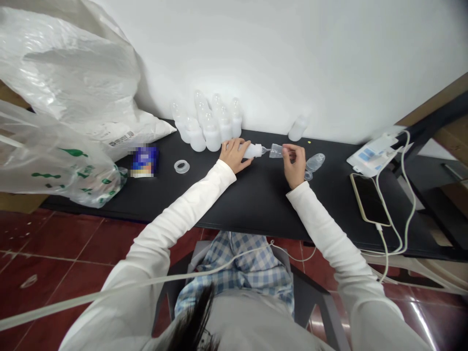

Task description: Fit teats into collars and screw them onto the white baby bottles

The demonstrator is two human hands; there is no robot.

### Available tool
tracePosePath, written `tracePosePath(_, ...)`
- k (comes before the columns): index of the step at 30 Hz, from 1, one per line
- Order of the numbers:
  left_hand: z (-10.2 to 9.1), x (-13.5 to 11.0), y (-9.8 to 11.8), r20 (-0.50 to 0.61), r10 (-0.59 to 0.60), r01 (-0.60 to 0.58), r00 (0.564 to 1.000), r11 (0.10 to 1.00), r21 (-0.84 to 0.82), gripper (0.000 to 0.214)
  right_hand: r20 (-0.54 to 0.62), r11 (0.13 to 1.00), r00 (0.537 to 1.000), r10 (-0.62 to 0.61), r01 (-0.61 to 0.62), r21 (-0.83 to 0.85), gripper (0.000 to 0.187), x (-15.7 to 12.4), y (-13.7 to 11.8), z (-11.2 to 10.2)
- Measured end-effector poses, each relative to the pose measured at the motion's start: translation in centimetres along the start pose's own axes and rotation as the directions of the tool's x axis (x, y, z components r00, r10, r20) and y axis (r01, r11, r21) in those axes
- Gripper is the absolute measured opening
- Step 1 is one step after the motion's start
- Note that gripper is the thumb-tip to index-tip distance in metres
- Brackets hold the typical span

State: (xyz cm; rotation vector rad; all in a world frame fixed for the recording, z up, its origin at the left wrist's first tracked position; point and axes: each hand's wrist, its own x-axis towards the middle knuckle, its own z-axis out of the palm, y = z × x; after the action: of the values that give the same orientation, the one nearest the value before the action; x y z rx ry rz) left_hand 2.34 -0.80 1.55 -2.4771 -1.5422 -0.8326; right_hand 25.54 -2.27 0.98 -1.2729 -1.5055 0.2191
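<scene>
My left hand [234, 155] is wrapped round a white feeding bottle [256, 150], tipped on its side with its clear teat [265, 150] pointing right. In line with the teat is a clear bottle cap [276, 151], its wide mouth facing the teat's tip. My right hand [294, 163] pinches the cap's far end between thumb and fingers. Just right of that hand, another clear cap [316, 162] lies on the black table [256, 195], with a small clear round piece [309, 175] beside it. A translucent ring [182, 166] rests farther left.
Several capped bottles [212, 131] stand together by the wall. Another white bottle [298, 128] stands at back right. Plastic bags [87, 165] and a blue packet [145, 162] occupy the left. A phone [370, 199], cables and a white power strip [373, 155] are at right.
</scene>
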Motion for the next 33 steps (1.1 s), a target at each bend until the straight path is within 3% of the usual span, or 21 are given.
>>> tracePosePath(6,0.2,0.0,0.0,-0.003,0.112,-0.113,0.994,0.993,-0.043,0.055,0.081,0.989,0.996,-0.038,0.026,0.147,0.033,-0.8,-0.8,0.9)
tracePosePath(11,0.5,-0.1,-0.3,-0.057,0.215,-0.218,0.975,0.974,-0.058,0.058,0.120,0.984,0.978,-0.170,0.163,0.071,0.030,-1.0,-1.3,0.4)
tracePosePath(14,0.7,-0.1,-0.2,-0.034,0.302,-0.303,0.953,0.951,-0.067,0.062,0.206,0.976,0.955,-0.212,0.217,0.000,0.031,-1.1,-1.6,-0.1)
tracePosePath(21,0.7,0.1,0.1,0.072,0.375,-0.369,0.924,0.926,-0.084,0.067,0.383,0.940,0.923,0.040,0.095,-0.329,0.032,-1.5,-2.7,-0.2)
tracePosePath(28,-0.1,-0.1,1.0,0.087,0.376,-0.374,0.922,0.926,-0.041,0.058,0.273,0.904,0.928,0.255,-0.128,-0.408,0.033,-1.8,-3.9,0.5)
tracePosePath(33,-0.2,-0.3,1.6,0.130,0.345,-0.345,0.929,0.938,-0.021,0.047,0.305,0.852,0.868,0.393,-0.219,-0.475,0.032,-1.2,-4.3,0.5)
